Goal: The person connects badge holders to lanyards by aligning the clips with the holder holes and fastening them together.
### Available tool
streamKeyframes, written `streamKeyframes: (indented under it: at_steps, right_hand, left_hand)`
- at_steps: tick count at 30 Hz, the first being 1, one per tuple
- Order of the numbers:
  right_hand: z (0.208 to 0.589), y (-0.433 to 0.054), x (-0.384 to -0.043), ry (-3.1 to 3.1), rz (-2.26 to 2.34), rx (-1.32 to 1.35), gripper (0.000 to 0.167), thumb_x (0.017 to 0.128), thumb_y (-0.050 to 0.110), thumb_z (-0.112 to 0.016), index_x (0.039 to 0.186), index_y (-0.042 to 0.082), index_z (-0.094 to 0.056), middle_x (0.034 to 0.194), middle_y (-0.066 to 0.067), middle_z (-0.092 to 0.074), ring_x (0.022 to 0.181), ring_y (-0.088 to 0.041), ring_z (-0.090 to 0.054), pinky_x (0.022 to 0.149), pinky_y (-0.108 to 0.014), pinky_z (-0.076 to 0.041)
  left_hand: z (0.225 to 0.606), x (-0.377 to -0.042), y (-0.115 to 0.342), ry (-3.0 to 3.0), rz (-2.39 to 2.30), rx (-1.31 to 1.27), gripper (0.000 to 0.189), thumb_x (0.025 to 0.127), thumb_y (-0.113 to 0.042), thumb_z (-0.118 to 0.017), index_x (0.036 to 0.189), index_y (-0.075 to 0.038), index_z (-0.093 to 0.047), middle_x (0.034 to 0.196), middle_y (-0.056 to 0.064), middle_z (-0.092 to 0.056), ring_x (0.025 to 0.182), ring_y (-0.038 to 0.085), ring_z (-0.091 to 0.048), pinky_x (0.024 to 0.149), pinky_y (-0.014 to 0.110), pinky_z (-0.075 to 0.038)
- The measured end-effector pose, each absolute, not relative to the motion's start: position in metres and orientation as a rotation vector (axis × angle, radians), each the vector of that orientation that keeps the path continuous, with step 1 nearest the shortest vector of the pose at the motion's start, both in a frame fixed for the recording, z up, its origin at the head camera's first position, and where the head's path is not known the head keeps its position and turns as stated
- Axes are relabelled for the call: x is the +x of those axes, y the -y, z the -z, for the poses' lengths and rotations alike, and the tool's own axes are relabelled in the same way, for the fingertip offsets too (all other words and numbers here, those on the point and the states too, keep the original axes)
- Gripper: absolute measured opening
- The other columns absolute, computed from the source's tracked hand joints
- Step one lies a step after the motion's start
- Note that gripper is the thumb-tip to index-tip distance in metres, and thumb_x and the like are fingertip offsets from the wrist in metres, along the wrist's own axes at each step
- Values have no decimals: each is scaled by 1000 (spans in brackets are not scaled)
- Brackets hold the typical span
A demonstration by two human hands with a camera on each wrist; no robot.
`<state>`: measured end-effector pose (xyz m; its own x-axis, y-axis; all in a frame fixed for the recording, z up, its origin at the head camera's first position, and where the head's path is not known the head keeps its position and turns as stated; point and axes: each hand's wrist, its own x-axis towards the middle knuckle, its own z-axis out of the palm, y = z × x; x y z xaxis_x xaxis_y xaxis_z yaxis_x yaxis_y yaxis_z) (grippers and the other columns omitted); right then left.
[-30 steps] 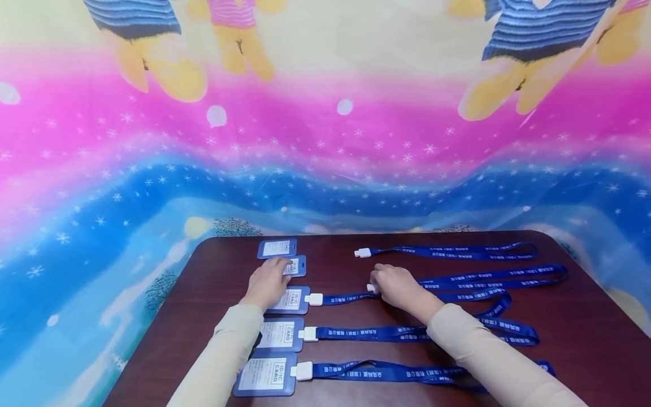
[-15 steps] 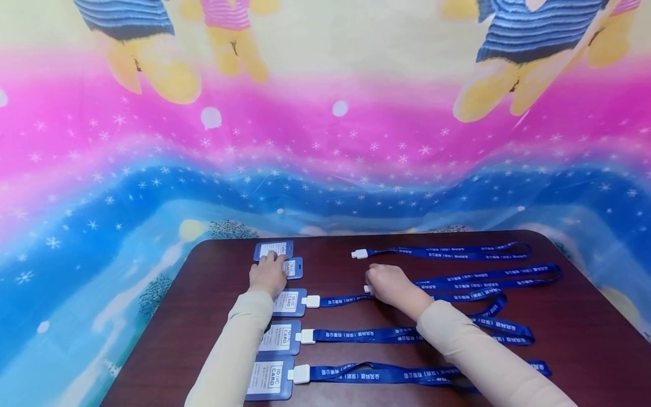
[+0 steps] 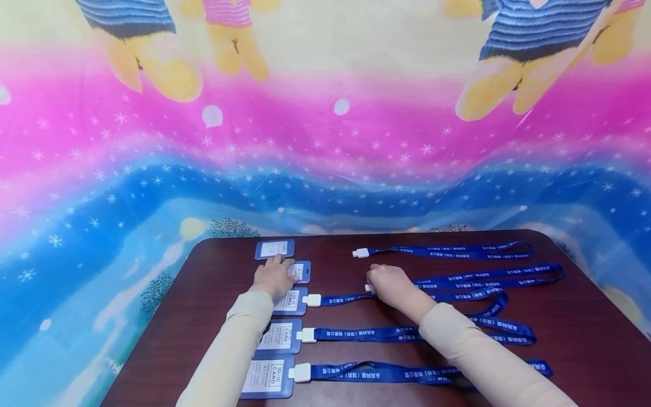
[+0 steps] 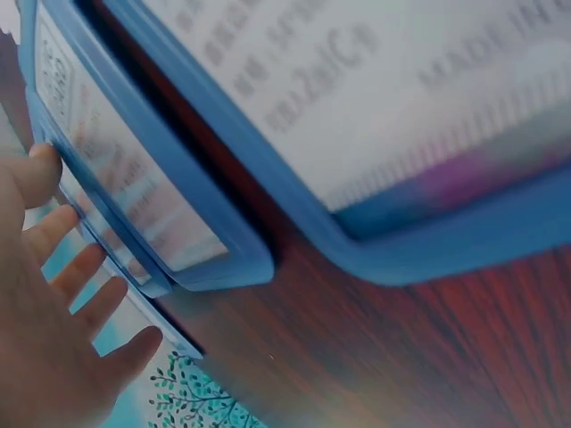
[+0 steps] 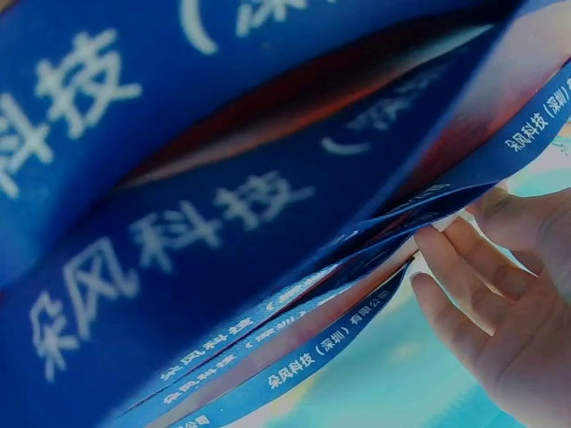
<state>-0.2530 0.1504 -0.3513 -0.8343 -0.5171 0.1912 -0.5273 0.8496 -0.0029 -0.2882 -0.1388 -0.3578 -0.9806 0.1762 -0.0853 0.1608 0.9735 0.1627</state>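
Observation:
My left hand (image 3: 274,277) lies over the second badge holder (image 3: 303,272) from the far side, hiding its left part. In the left wrist view the fingers are spread and fairly straight, touching the holder's edge. My right hand (image 3: 391,285) pinches a blue lanyard (image 3: 488,277) near its white clip (image 3: 368,288), which shows just beyond the fingertips. In the right wrist view the thumb and fingers meet at the strap. A gap of bare table separates that clip from the holder under my left hand.
Another loose badge holder (image 3: 274,249) lies at the far left, across from a loose lanyard (image 3: 447,251). Nearer, 3 holders are joined to lanyards by white clips (image 3: 302,372). The dark table (image 3: 193,316) ends against a patterned backdrop (image 3: 325,141).
The badge holder under my left hand has slid right and a little nearer, away from the farthest holder. My right hand stays at the lanyard's clip.

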Motion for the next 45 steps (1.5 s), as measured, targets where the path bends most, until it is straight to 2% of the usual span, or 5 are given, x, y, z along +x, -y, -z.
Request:
streamKeyframes:
  at_steps: [8,14,30,41,45]
  right_hand:
    - [358,-152,-251,2855,-187,824,4,83,3,-78,85,6,-76,75,-3,-58,71,-18,-63,69,-36,-58]
    - [356,-161,-245,2861,-231,894,9,85,-1,-75,90,6,-76,78,-1,-57,74,-16,-59,71,-34,-56]
    - [347,-149,-259,2854,-4,962,6,88,7,-74,85,5,-69,82,-8,-62,72,-22,-60,68,-40,-56]
    - [332,-114,-278,2914,82,937,7,90,10,-73,94,5,-70,92,-10,-64,77,-21,-64,70,-37,-58]
    - [334,-104,-284,2904,143,958,10,90,11,-73,98,6,-71,96,-9,-65,80,-21,-66,72,-35,-58]
  left_hand:
    - [355,-287,135,-3056,-335,153,54,89,-34,-75,136,-13,-61,146,18,-47,131,36,-46,97,58,-45]
    - [353,-287,129,-3049,-315,143,52,89,-32,-75,135,-12,-62,143,17,-49,129,36,-47,92,57,-48]
    - [350,-288,126,-3063,-331,112,50,82,-26,-82,127,-10,-67,135,16,-54,119,35,-54,90,55,-49]
    - [348,-287,124,-3022,-411,95,48,85,-23,-79,128,-9,-62,128,17,-52,116,35,-52,89,54,-50]
    - [349,-287,125,-3022,-390,94,48,86,-23,-78,129,-10,-62,133,17,-51,119,34,-51,91,55,-49]
